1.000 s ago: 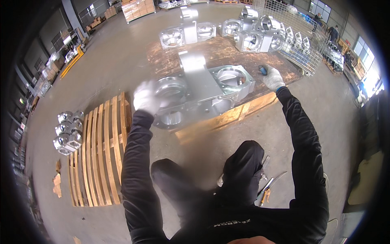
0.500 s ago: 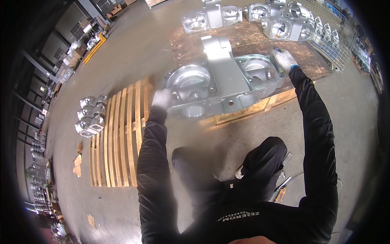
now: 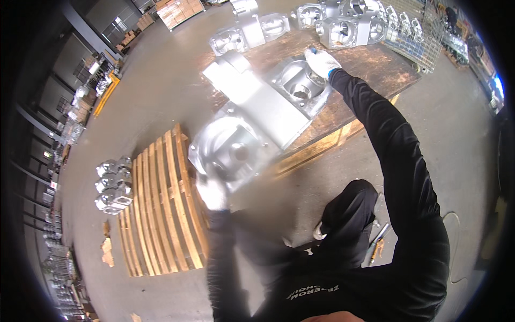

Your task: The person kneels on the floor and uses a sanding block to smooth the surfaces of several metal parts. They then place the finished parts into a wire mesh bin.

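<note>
A large silver metal casting [image 3: 263, 104] with a round opening at each end and a boxy arm across its middle is tilted in front of me, its near-left end overhanging the table's edge. My left hand [image 3: 213, 192], in a pale glove and blurred by motion, grips the near-left rim; its fingers are partly hidden. My right hand [image 3: 323, 63], gloved in white, is closed on the far-right corner of the same casting. Beneath is a worn brown wooden tabletop [image 3: 375, 78] on a timber base.
More silver castings [image 3: 249, 29] stand along the table's far side, with another group [image 3: 348, 27] beside a wire mesh basket [image 3: 418, 37]. A slatted wooden pallet [image 3: 163, 204] lies on the floor at left, next to smaller castings [image 3: 113, 185]. An air gun [image 3: 378, 247] lies by my foot.
The casting has turned, its left end swinging down toward me and its right end away. My left hand moved nearer; my right hand moved left and slightly farther off.
</note>
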The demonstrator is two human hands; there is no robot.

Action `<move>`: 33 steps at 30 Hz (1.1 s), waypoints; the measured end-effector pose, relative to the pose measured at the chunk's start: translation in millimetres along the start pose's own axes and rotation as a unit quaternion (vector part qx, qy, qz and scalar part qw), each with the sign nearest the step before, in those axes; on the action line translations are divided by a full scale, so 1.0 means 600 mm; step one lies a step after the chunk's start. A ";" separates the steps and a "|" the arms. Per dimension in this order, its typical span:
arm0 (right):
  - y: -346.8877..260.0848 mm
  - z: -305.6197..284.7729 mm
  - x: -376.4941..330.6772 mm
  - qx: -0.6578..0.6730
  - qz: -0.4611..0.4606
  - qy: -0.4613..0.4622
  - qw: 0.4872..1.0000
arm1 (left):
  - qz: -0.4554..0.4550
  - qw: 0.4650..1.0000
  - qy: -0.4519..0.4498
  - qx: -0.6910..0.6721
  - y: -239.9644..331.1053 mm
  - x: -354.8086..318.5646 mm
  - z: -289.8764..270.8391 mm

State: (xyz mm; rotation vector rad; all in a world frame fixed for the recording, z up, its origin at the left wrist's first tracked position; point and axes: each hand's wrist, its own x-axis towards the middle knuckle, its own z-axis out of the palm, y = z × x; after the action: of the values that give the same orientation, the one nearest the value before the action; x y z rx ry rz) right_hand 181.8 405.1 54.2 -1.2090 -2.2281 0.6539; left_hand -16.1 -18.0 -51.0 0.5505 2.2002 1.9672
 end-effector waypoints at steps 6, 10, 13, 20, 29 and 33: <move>0.055 0.033 -0.034 0.048 0.035 0.076 0.995 | 0.044 0.987 0.139 0.064 0.016 -0.069 0.040; 0.131 0.034 -0.097 0.163 0.098 0.148 0.971 | 0.182 0.953 0.113 0.216 0.073 -0.032 0.070; 0.167 0.045 -0.160 0.302 0.190 0.201 0.912 | 0.328 0.919 -0.032 0.218 0.115 0.045 0.072; 0.144 0.112 -0.295 0.434 0.070 0.407 0.801 | 0.103 0.983 -0.147 -0.046 -0.013 0.193 0.063; 0.142 0.111 -0.291 0.322 0.041 0.302 0.896 | -0.109 0.977 0.091 0.156 -0.086 0.089 0.033; 0.143 0.080 -0.334 0.220 0.021 0.391 0.894 | -0.003 0.979 0.057 0.196 -0.012 0.059 0.012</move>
State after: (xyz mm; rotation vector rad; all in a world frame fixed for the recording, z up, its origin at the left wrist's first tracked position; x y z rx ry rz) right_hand 297.0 266.7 -77.8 -1.0302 -1.2997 0.5181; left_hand -47.7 0.7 -54.0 0.4849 2.6770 1.6002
